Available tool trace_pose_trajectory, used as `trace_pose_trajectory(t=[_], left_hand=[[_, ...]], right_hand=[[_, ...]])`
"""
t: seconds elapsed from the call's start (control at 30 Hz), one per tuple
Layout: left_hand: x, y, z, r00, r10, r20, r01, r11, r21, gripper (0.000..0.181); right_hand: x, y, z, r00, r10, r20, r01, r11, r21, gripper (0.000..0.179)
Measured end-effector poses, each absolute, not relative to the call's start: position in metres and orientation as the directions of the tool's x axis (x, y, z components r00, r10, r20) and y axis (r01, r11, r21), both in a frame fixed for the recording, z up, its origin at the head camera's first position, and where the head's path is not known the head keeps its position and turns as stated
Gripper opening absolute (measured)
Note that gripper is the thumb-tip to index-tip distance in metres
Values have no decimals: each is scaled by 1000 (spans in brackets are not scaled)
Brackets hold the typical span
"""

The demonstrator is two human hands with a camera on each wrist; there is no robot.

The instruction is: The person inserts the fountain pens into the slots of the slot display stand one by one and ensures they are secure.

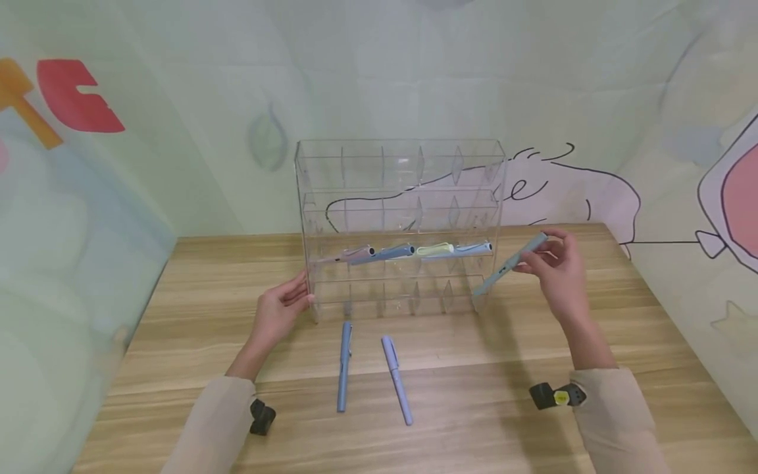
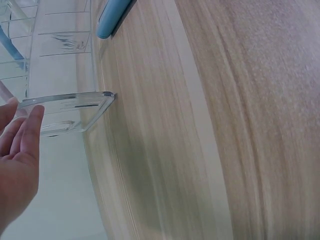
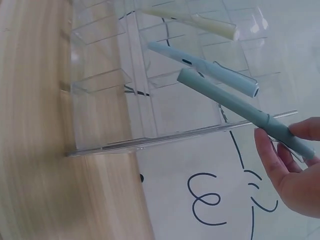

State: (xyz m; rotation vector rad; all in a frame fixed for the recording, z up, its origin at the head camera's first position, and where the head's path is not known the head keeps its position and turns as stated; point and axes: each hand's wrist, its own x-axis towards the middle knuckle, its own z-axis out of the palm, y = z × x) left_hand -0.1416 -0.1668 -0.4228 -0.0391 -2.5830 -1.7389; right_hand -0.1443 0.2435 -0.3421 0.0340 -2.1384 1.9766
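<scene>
A clear acrylic rack (image 1: pixel 399 288) with several tiers stands on the table. At its left side, my left hand (image 1: pixel 278 311) grips the side panel (image 2: pixel 75 101) with thumb and fingers. My right hand (image 1: pixel 559 273) pinches a grey-green pen (image 1: pixel 509 264) by its capped end, beside the rack's right side. That pen (image 3: pixel 227 100) slants, its lower end reaching across the rack's right edge near the lower compartments. Along one tier lie a pink pen (image 1: pixel 349 254), a dark blue pen (image 1: pixel 385 253), a pale yellow pen (image 1: pixel 435 249) and a light blue pen (image 1: pixel 468 249).
In front of the rack, a blue pen (image 1: pixel 344 368) and a lavender-blue pen (image 1: pixel 397 378) lie on the wooden table (image 1: pixel 474 408). Behind stands a pale printed cloth backdrop (image 1: pixel 391 79) with drawings on it.
</scene>
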Motion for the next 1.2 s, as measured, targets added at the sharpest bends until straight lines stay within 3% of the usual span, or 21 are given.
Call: trace_pose_trajectory(t=[0.23,0.67,1.2], left_hand=[[-141,-167,-423,-999,9,49,49,379,924,48],[-140,-167,-421,-1000,13,27,30,361,932,48],[-139,-167,-419,-999,17,50,52,402,914,48]], right_hand=[[-149,244,-333,-944,236,230,-253,-76,-964,40],[-157,244,-320,-918,320,232,-283,-122,-951,39],[-165,230,-340,-919,340,198,-221,-30,-975,39]])
